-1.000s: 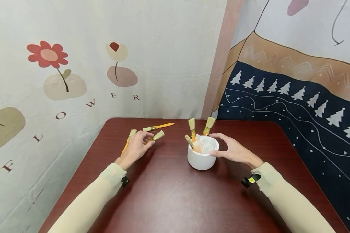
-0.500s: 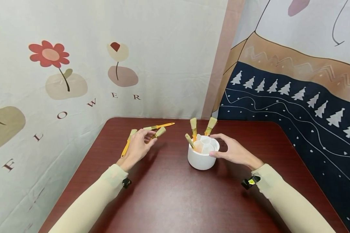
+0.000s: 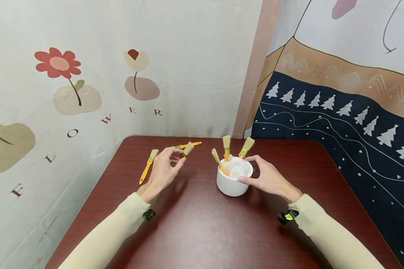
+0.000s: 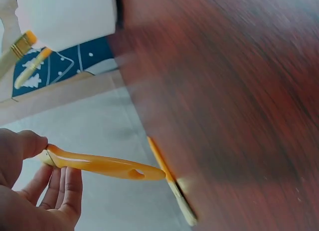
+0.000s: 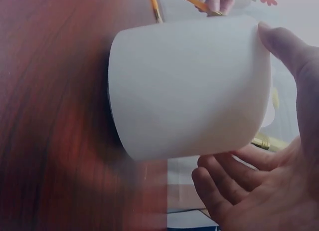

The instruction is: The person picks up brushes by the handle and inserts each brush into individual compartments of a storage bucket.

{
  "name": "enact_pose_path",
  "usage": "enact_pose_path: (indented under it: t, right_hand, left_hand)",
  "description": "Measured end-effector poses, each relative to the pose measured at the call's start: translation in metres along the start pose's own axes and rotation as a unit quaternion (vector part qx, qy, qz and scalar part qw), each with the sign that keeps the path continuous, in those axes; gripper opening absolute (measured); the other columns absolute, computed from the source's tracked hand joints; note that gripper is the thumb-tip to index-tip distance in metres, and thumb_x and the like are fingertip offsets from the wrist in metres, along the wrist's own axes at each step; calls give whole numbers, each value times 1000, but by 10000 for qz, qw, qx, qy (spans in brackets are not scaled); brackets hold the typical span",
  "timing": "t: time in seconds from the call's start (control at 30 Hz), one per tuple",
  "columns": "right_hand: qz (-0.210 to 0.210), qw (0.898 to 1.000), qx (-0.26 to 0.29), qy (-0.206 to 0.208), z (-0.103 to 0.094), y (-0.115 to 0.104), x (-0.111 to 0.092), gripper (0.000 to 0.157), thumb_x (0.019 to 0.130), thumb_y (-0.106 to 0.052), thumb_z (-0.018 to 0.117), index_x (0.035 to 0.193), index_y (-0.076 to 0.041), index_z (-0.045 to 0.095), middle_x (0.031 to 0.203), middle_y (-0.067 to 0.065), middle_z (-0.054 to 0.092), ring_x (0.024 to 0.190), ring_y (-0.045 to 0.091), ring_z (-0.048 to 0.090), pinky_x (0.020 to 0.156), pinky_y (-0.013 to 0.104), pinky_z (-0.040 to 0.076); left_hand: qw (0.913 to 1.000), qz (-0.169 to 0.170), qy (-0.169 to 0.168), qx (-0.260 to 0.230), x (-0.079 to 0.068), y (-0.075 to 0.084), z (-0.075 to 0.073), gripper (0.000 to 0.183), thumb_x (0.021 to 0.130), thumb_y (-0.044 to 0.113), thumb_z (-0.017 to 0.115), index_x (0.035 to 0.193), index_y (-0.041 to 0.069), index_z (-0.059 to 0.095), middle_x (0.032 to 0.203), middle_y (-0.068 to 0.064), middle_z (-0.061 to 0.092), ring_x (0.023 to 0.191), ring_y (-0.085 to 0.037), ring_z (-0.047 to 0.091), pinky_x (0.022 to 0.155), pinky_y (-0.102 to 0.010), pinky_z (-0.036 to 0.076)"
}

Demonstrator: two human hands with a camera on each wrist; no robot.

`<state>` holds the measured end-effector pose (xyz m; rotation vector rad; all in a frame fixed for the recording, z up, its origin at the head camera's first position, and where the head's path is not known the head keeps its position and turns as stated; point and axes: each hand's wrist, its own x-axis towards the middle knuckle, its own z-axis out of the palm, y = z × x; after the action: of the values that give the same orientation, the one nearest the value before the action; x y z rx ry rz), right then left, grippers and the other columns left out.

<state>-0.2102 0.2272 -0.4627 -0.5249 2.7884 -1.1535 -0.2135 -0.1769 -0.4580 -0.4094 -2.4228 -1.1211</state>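
Observation:
My left hand (image 3: pixel 165 170) pinches a flat paintbrush (image 3: pixel 187 150) near its metal band, above the table; the left wrist view shows the paintbrush's yellow handle (image 4: pixel 109 166) sticking out past the fingers. At the right, my right hand (image 3: pixel 271 176) grips the rim of a round white pot (image 3: pixel 231 186), thumb on the near side and fingers behind. In the right wrist view the white pot (image 5: pixel 189 91) hides part of those fingers. A white divided palette (image 3: pixel 236 172) fills the pot's top. Three brushes lean out of it, bristles up, among them the middle brush (image 3: pixel 226 144).
One brush (image 3: pixel 148 166) lies on the dark red table (image 3: pixel 202 224) left of my left hand. Another brush (image 3: pixel 192 144) lies near the back edge, partly behind the held one. Printed cloths (image 3: pixel 195 67) hang right behind the table and along its right side.
My left hand has lifted its brush and moved slightly right, baring the brush on the left. At the pot, my right hand has shifted slightly, and the standing brushes lean differently.

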Motion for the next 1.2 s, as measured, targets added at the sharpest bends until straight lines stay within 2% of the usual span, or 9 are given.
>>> enact_pose_path:
  t: [0.1,0.2,0.33,0.43,0.6,0.73,0.9,1.2]
  right_hand:
    - [48,9999,50,124,3,-2,-2,92,95,-65,91,162,-13,56,157,14,69,139,33,70,118,64,60]
    - [76,9996,75,248,7,-4,-4,89,95,-64,92,160,-14,58,152,12,71,133,30,71,113,56,62]
    - [186,9992,-18,340,10,-7,-6,95,95,-67,91,164,-13,55,151,12,70,130,30,70,106,49,61]
    - [278,9988,-193,359,12,-9,-8,102,95,-70,89,169,-11,51,158,15,66,137,36,67,112,57,60]
    - [323,9980,-351,408,15,-14,-8,103,95,-74,86,168,-10,53,167,18,60,152,44,59,124,72,52]
    - [388,9976,-381,438,16,-17,-9,104,94,-75,86,167,-9,54,167,19,59,154,46,58,126,73,51]
    - [527,9968,-400,444,17,-20,-10,107,93,-77,85,168,-8,53,168,21,57,154,46,57,126,73,52]
    - [696,9955,-368,522,21,-26,-14,111,92,-79,86,166,-3,51,166,23,57,150,43,58,124,72,53]
  left_hand:
    - [9998,73,70,-183,-2,7,1,29,103,5,88,130,-2,77,122,-19,81,101,-31,84,91,-48,72]
    - [9991,119,144,-370,-3,14,3,30,103,4,87,130,-4,77,121,-22,81,101,-32,84,90,-49,72]
    - [9975,62,230,-665,-4,28,6,32,103,5,88,131,-4,76,125,-23,81,105,-32,84,94,-46,72]
    - [9955,9,302,-895,-5,42,7,34,103,6,89,134,-1,76,124,-19,82,107,-31,85,96,-41,72]
    - [9882,75,479,-1452,-7,65,11,38,103,5,89,137,1,75,125,-16,84,109,-30,85,97,-30,71]
    - [9806,224,611,-1848,-9,82,16,37,103,2,88,137,-1,74,128,-18,82,111,-32,85,97,-25,69]
    - [9736,368,613,-2169,-10,100,22,38,103,1,87,137,-3,70,130,-19,80,111,-33,85,98,-28,70]
    - [9675,502,500,-2428,-13,116,37,37,103,0,85,134,-3,66,125,-19,76,110,-31,85,97,-31,71]
